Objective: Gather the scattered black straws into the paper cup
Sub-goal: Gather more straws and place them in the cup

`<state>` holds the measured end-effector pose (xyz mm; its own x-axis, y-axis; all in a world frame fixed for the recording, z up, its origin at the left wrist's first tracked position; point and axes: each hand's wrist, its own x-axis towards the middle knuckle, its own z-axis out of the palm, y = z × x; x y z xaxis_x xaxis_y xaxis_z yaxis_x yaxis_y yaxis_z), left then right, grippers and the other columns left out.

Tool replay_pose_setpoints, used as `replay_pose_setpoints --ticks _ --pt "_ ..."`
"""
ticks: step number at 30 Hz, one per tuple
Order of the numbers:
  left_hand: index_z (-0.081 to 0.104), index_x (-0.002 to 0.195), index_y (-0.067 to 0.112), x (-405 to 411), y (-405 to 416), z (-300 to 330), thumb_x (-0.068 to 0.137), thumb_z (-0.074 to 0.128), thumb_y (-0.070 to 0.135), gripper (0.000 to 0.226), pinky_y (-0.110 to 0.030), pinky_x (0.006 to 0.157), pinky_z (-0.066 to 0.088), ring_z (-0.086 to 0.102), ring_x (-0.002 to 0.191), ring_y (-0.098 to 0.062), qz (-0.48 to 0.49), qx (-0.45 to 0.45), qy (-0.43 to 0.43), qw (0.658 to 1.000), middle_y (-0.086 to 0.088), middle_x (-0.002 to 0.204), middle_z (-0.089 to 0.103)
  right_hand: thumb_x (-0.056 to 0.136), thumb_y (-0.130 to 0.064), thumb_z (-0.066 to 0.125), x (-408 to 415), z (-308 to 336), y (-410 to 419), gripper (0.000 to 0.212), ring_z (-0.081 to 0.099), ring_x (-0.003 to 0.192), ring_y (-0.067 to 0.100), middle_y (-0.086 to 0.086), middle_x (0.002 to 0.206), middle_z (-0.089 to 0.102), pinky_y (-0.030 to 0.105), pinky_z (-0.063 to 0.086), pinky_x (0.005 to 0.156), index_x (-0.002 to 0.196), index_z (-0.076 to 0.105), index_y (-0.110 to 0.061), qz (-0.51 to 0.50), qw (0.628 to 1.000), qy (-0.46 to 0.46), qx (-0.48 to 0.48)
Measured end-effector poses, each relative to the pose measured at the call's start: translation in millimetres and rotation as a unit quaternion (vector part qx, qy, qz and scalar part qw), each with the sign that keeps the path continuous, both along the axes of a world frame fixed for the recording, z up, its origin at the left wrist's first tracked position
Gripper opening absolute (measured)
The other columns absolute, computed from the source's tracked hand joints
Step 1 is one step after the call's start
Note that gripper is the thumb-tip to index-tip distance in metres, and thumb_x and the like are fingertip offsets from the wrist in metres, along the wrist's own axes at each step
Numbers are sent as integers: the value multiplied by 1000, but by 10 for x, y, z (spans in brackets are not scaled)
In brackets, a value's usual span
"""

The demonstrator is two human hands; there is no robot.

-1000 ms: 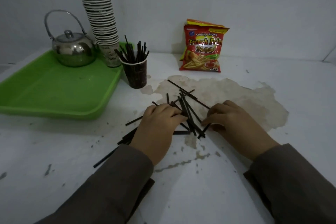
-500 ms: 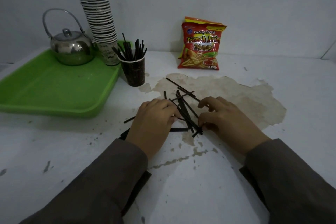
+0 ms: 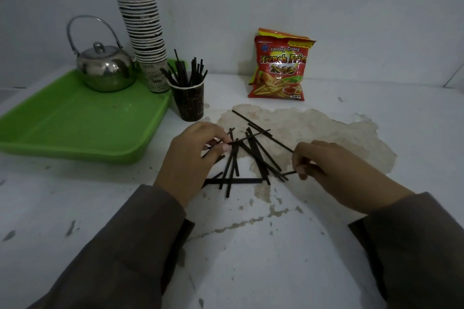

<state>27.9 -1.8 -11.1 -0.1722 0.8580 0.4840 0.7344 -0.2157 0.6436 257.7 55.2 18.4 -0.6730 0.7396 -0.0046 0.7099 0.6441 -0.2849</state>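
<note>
On the stained tabletop (image 3: pixel 326 246), the scattered black straws (image 3: pixel 253 158) are piled between both hands. Several are pinched in the left hand (image 3: pixel 190 158) grip; one end is pinched by the right hand (image 3: pixel 334 170). Just behind, the paper cup (image 3: pixel 189 101) is stood upright, straws inside, beside a green tray (image 3: pixel 75 133).

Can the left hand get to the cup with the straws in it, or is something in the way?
Probably yes. The paper cup stands just beyond the left hand, with bare table between them. The green tray sits off to the side.
</note>
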Motion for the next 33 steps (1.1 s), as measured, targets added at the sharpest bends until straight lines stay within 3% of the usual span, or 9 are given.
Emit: replay_pose_setpoints --ticks 5,9,13,17,20,22,25,30,33 --pt "69 86 16 5 -15 23 79 66 7 11 -6 74 43 59 78 -3 -10 35 -3 999 5 86 64 86 -15 59 96 219 -42 27 52 76 -11 -23 81 60 2 38 68 96 62 -39 -18 996 58 -62" --pt "68 86 19 42 -15 15 79 67 7 15 -5 74 45 62 78 -3 -17 37 -80 996 6 85 65 87 -17 58 -127 108 8 17 48 72 -9 -20 81 55 4 33 63 96 68 -27 -67 992 108 -9" --pt "68 86 26 61 -14 8 77 69 6 23 -13 72 51 67 77 -5 -15 19 -233 972 3 86 69 87 -16 57 -441 -85 60 13 49 69 -2 -8 86 59 5 34 59 94 67 -20 -102 985 141 11" --pt "67 96 32 25 -3 30 74 72 8 33 -7 66 48 68 77 -3 -17 1 -360 933 5 92 67 86 -12 57 -685 -197 126 14 55 82 13 5 101 66 17 43 72 97 66 -14 -131 982 135 5" --pt "65 102 36 -10 23 21 74 72 10 39 -9 74 49 67 88 -1 -29 -27 -416 908 8 98 69 89 -12 53 -817 -262 189 17 59 95 21 9 106 66 24 47 82 101 66 -10 -142 985 97 -2" --pt "66 103 33 -7 27 6 75 70 7 38 -14 79 51 67 94 -7 -52 -44 -457 887 8 95 72 92 -12 48 -897 -322 225 21 60 92 24 13 104 66 29 49 82 100 66 -6 -138 989 54 15" --pt "67 99 27 9 15 -2 77 65 -1 36 -15 74 53 70 90 -14 -80 -59 -493 865 2 91 74 91 -10 49 -993 -407 220 18 57 87 25 13 103 59 25 40 71 99 64 -5 -132 989 18 61" --pt "66 100 19 -9 21 -14 78 63 -1 31 -21 77 56 70 91 -17 -81 -77 -503 857 -11 101 70 87 -3 51 -1020 -457 165 14 57 88 26 13 102 56 28 39 68 97 61 -5 -123 985 17 117" --pt "67 100 17 -15 25 -35 80 61 -2 28 -20 75 55 70 89 -16 -84 -86 -506 854 -9 98 71 88 -7 48 -997 -422 187 14 56 79 23 12 95 60 27 39 64 93 62 -5 -146 985 36 84"
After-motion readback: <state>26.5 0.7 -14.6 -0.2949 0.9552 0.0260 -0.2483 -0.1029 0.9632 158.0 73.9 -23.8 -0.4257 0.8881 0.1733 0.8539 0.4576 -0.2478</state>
